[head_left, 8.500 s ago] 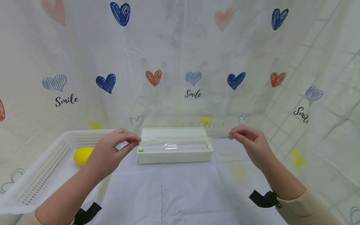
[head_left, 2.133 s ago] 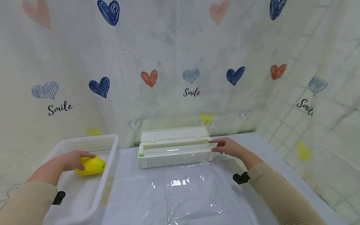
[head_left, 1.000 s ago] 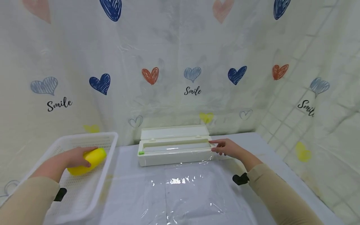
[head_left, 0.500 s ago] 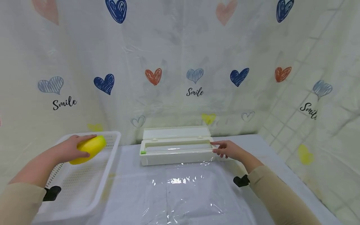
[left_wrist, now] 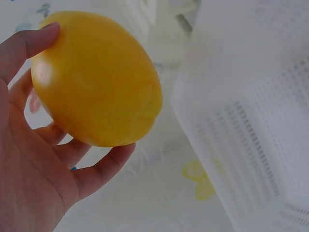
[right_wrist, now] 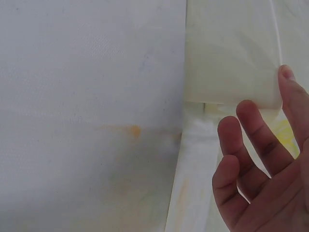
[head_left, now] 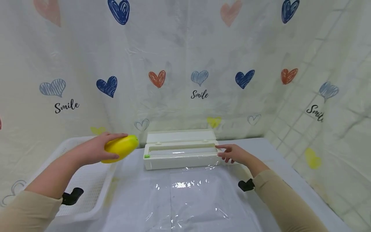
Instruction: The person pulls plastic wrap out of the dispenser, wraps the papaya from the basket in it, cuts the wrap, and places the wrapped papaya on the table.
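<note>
My left hand (head_left: 95, 149) grips a smooth yellow mango-like fruit (head_left: 121, 147) with a green tip, holding it above the inner edge of the white basket (head_left: 108, 190). In the left wrist view, the thumb lies on one side of the fruit (left_wrist: 99, 79) and the other fingers support the opposite side. My right hand (head_left: 233, 153) touches the right end of a white cling film dispenser (head_left: 182, 163), its index finger on the top rim and thumb near the front corner. In the right wrist view, the lower fingers of this hand (right_wrist: 263, 169) are loosely bent by the dispenser's end (right_wrist: 231, 58).
The dispenser's lid (head_left: 179, 136) is raised at the back, showing the roll (head_left: 185, 152) inside. Clear film (head_left: 203, 199) stretches from it over the white-covered table (head_left: 130, 193). A curtain with printed hearts (head_left: 174, 51) hangs behind and at the right.
Earlier both hands pinched near the dispenser; then film was lying on the table. My left hand has since lifted the fruit from the basket and carried it right. The right hand stays at the dispenser.
</note>
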Available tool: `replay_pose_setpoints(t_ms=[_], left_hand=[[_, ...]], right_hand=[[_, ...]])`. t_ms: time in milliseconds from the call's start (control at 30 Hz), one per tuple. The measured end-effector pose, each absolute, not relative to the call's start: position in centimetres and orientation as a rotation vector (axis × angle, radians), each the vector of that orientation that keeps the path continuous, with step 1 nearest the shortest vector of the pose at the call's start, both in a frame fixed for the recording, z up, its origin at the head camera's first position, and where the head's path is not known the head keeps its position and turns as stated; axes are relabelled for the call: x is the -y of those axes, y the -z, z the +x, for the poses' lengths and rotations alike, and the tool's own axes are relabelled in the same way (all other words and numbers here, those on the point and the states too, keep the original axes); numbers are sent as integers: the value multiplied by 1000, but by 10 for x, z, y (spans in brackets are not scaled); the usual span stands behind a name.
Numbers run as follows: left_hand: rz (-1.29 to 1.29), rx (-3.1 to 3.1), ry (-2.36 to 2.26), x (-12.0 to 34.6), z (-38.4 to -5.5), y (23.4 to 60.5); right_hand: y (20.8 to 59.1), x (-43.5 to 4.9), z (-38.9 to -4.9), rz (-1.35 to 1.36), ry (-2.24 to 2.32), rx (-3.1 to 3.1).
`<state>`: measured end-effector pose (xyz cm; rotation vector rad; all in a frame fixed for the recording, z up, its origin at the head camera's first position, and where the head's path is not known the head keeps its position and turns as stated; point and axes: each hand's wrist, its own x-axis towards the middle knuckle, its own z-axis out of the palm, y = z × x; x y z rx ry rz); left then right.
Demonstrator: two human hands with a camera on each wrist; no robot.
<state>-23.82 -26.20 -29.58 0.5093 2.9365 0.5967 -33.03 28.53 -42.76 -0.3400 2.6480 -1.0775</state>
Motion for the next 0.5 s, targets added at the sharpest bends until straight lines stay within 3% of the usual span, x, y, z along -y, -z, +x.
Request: replay_pose_setpoints(t_ms=[500], left_hand=[[772,-2803,-628,139,-231,325]], right_hand=[[421,-280,-327,-270,1070,-2631]])
